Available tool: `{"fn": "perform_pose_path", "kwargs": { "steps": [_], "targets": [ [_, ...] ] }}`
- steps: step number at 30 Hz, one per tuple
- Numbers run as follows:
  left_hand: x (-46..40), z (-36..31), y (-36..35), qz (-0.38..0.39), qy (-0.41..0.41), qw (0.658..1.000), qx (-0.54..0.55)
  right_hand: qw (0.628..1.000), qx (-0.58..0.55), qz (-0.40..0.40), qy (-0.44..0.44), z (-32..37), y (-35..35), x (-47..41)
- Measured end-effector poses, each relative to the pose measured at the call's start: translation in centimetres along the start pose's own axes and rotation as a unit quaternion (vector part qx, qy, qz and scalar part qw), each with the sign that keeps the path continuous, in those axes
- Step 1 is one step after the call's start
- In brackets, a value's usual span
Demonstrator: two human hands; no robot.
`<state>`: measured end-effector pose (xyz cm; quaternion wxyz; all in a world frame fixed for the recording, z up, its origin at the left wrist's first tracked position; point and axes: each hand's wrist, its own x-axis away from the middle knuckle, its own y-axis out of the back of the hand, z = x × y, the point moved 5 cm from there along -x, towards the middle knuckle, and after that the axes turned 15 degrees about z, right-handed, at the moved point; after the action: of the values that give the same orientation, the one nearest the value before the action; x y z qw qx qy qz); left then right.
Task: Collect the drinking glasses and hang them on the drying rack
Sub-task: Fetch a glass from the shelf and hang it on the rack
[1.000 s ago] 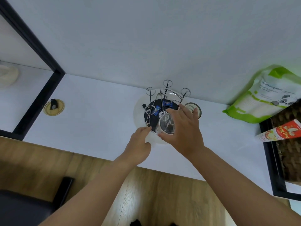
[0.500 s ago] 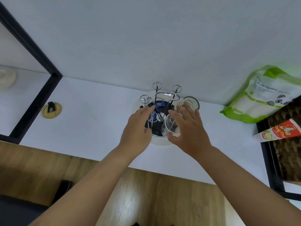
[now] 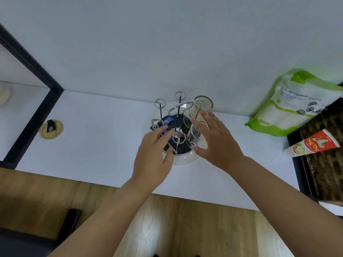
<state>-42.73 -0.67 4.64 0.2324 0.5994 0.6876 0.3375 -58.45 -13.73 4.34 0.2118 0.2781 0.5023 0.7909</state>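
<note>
Brass-coloured round grommet [image 3: 51, 127] sits at the left of the white counter [image 3: 104, 138]. Next, the left hand [image 3: 155, 154] rests spread-fingered on the chrome wire drying rack [image 3: 176, 123], steadying its dark base. Two clear drinking glasses hang upside down on its right pegs: the far glass [image 3: 201, 106] and the near glass [image 3: 194, 136]. Beside that one hovers the right hand [image 3: 217, 141], fingers straight, gripping nothing. Best keep the rack steady and draw away slowly. A green pouch [image 3: 297, 101] leans rightmost.

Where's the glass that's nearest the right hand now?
Head view, centre: the glass hangs upside down on the drying rack, by the right hand.
</note>
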Motion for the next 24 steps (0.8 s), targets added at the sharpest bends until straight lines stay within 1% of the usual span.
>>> {"fn": "perform_pose_path", "kwargs": {
  "steps": [2,7,14,19,24],
  "targets": [
    [-0.8,-0.1,0.6,-0.012,-0.013,1.0,-0.026,1.0,-0.01,0.003,-0.002,-0.1,0.0,-0.1],
    [-2.4,1.3,0.4,0.033,0.044,0.998,-0.032,1.0,-0.027,-0.008,0.001,-0.3,-0.1,-0.2],
    [-2.6,1.8,0.5,0.065,0.043,0.996,-0.05,1.0,-0.022,-0.01,0.008,-0.5,-0.2,-0.2],
    [-2.5,1.5,1.9,0.06,0.064,0.995,-0.051,1.0,-0.026,-0.007,0.012,-0.4,0.7,0.4],
    [-1.9,-0.5,4.9,0.036,0.077,0.995,-0.053,0.999,-0.028,0.013,0.027,0.6,3.7,1.7]
  ]
}}
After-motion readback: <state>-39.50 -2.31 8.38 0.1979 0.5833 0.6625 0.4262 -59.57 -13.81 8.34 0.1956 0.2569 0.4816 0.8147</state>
